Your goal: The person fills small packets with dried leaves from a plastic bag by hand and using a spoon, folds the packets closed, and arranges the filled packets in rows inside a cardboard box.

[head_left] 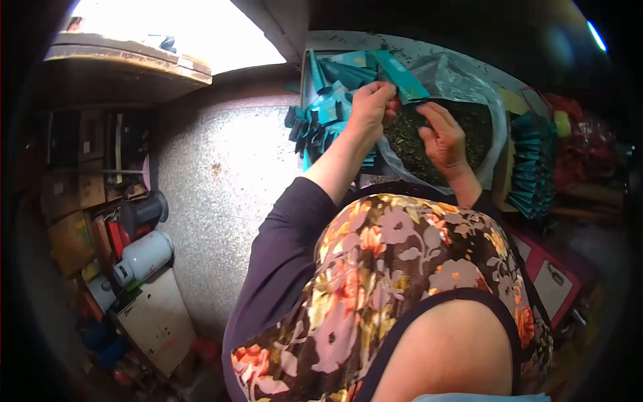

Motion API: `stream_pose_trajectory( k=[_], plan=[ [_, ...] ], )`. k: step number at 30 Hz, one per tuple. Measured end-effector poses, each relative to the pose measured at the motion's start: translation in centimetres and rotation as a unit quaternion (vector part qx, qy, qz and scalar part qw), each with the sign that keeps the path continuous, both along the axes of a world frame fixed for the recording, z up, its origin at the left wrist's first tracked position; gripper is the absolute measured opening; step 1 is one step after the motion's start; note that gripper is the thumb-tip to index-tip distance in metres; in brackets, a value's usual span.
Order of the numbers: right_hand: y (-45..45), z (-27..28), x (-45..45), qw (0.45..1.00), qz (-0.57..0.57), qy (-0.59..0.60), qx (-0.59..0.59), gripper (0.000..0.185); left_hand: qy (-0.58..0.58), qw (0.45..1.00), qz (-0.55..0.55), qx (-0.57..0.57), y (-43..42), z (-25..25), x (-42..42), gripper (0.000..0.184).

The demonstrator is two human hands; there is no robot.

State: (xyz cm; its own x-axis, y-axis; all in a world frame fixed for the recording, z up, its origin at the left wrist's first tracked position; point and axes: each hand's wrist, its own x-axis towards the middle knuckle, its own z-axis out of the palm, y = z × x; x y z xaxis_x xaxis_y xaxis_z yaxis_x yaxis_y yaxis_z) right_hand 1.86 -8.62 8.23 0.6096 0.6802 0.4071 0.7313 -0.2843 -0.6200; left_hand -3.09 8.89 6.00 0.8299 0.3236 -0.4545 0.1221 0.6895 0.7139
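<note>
A flat teal pouch (402, 76) slants over a clear plastic bag (499, 127) of dark, leafy loose material (472, 124). My left hand (372, 108) is closed, its fingertips pinched at the pouch's left edge near the lower end. Just right of that end is my right hand (445, 139), fingers extended and thumb apart, its fingertips close to the pouch's dark edge. Whether they touch it I cannot tell. More teal pouches (331, 107) lie heaped left of my left hand, several with dark ends.
A box at the right holds a row of upright teal pouches (531, 167), beside red plastic wrapping (583, 144). The speckled floor (214, 201) spreads to the left. A white cylinder (144, 256) lies there near a pale panel (157, 321). A wooden shelf edge (134, 57) juts in at upper left.
</note>
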Motion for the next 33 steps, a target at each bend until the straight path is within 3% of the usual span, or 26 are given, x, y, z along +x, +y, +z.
stream_pose_trajectory(
  k=[2, 10, 13, 25, 28, 29, 30, 32, 33],
  plan=[
    [0.3, -0.5, 0.0, 0.999, -0.024, -0.020, 0.008, 0.039, -0.014, 0.996, 0.019, -0.089, -1.8, 0.1, 0.0, 0.008],
    [0.8, 0.4, 0.4, 0.996, -0.081, 0.013, 0.024, 0.036, -0.011, 0.992, -0.001, -0.123, -2.2, -0.8, -0.9, 0.008],
    [1.0, 0.2, 0.5, 0.995, -0.072, -0.052, 0.037, 0.036, -0.024, 0.994, 0.003, -0.106, -2.5, -1.2, -1.3, 0.008],
    [1.0, -0.8, 0.5, 0.990, -0.075, 0.093, 0.072, 0.024, -0.078, 0.996, 0.006, 0.031, -3.6, -2.8, -1.6, 0.010],
    [1.1, -1.0, 0.3, 0.977, -0.068, 0.169, 0.115, 0.019, -0.068, 0.996, 0.010, 0.062, -4.2, -2.4, -1.5, 0.013],
    [0.9, -0.6, 0.6, 0.903, -0.092, 0.391, 0.153, 0.020, -0.066, 0.995, 0.013, 0.075, -4.3, -2.3, -1.6, 0.011],
    [0.8, -0.2, 0.8, 0.778, -0.111, 0.590, 0.184, 0.021, -0.064, 0.994, 0.015, 0.088, -4.4, -2.3, -1.6, 0.010],
    [0.9, -0.1, 0.4, 0.791, -0.127, 0.570, 0.181, 0.023, -0.082, 0.992, 0.015, 0.094, -4.8, -2.8, -1.6, 0.011],
    [0.9, -0.6, 0.1, 0.845, -0.127, 0.488, 0.175, 0.023, -0.099, 0.990, 0.015, 0.101, -4.9, -3.0, -1.6, 0.013]
  ],
)
